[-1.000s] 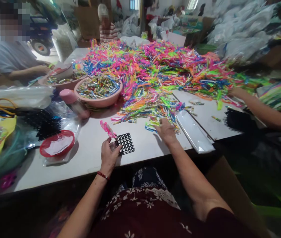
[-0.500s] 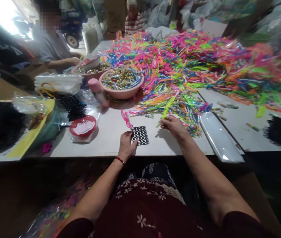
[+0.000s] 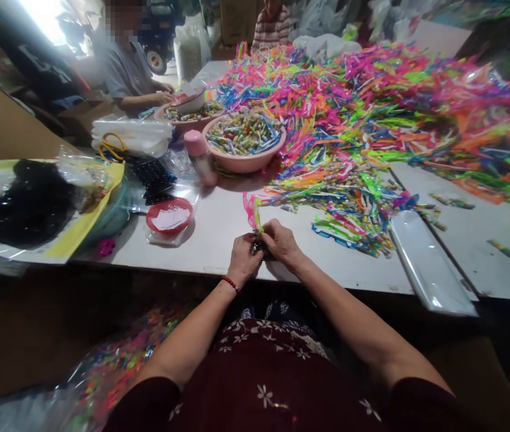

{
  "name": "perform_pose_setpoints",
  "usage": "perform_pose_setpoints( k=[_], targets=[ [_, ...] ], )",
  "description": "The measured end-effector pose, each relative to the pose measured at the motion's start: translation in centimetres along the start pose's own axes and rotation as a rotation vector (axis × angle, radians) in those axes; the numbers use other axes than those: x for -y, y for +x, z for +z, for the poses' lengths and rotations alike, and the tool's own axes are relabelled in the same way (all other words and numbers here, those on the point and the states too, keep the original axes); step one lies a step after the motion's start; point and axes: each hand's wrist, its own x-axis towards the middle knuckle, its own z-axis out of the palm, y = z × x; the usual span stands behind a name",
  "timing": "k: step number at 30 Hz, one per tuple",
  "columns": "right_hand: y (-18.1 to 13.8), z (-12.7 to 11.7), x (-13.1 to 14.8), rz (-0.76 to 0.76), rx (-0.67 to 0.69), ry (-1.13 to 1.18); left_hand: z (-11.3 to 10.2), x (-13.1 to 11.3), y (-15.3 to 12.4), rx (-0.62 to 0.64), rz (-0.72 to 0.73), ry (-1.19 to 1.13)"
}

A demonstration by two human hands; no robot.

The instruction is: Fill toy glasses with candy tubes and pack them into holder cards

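Note:
My left hand (image 3: 242, 259) is closed on a small black perforated grid (image 3: 259, 246), mostly hidden by my fingers, at the front of the white table. From the grid's far left corner rises a pink plastic streamer (image 3: 249, 207). My right hand (image 3: 282, 242) meets the left one at the grid, its fingers pinched round the lower end of a yellow-green streamer (image 3: 258, 218). How far that end sits in a hole is hidden. Right of my hands lies a loose heap of thin colourful streamer sticks (image 3: 349, 225).
A large streamer pile (image 3: 354, 108) covers the back. Leftward stand a pink basin of small tubes (image 3: 237, 163), a pink-capped bottle (image 3: 201, 157), a red basket (image 3: 170, 231) and a black bag (image 3: 25, 207). Clear plastic sleeves (image 3: 430, 264) overhang the front edge. A co-worker (image 3: 129, 75) sits back left.
My right hand has moved left from the heap to the grid, bringing the yellow-green streamer beside the pink one. My left hand stays at the grid. The view has shifted left.

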Motion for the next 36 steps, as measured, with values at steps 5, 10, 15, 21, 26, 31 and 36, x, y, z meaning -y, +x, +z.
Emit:
perform_pose_setpoints(
  k=[5,10,15,21,26,31,36],
  targets=[
    [0.6,-0.1,0.1,-0.070,0.076,-0.117,-0.1,-0.2,0.0,0.002,-0.010,-0.029],
    [0.9,-0.1,0.1,-0.057,0.069,-0.184,-0.2,-0.3,0.0,0.010,-0.015,-0.007],
    [1.3,-0.5,0.8,-0.019,0.138,-0.269,-0.1,-0.1,0.0,0.008,-0.012,0.012],
    [0.8,0.4,2.5,0.032,0.198,-0.368,0.1,0.1,-0.2,0.000,-0.005,0.033],
    [0.2,-0.9,0.8,-0.092,0.143,-0.185,0.2,0.3,-0.3,-0.013,0.005,0.051],
    [0.1,-10.2,-5.7,0.008,-0.292,-0.382,0.3,0.4,-0.3,-0.026,0.016,0.077],
    [0.5,-16.2,-10.0,0.229,-0.243,-0.521,0.3,0.5,-0.1,-0.025,-0.006,0.124]
  ],
)
